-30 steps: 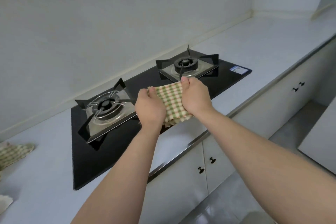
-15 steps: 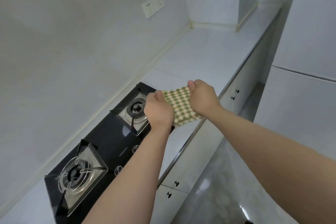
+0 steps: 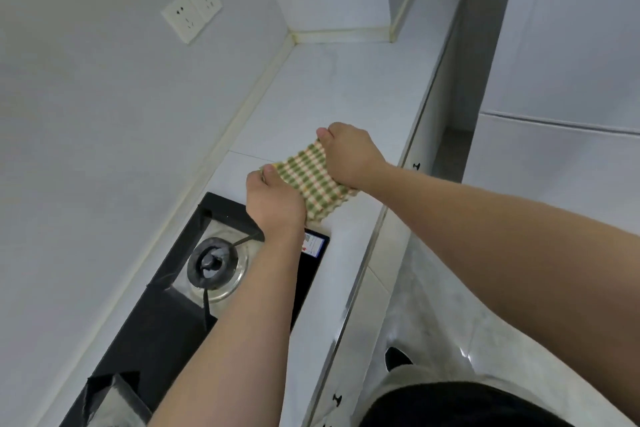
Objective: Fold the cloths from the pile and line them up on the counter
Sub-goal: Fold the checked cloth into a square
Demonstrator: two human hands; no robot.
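Folded green-and-cream checked cloth (image 3: 313, 180), layered wavy edges showing along its near side, stretched flat between two hands low over the white desk (image 3: 346, 87), just past the far end of the hob. Cannot tell whether touching the desk or held slightly off it. Gripped at its left edge by the left hand (image 3: 273, 203), fingers curled round the cloth with the thumb on top at the corner. Gripped at its far right corner by the right hand (image 3: 349, 156), fingers curled under the fabric and hidden by it, thumb tip pinching from above. Both forearms reaching forward across the desk's metal-trimmed front edge. Below the left wrist, the black glass hob (image 3: 166, 315) set into the desk, with a round burner (image 3: 214, 265) under a black pan support and a small blue-and-white sticker (image 3: 313, 244) at its near right corner. Beyond the cloth, bare desk running to a corner of the pale wall. Double wall socket (image 3: 192, 9) up on the left. White cabinet fronts with small dark knobs (image 3: 416, 166) under the desk.
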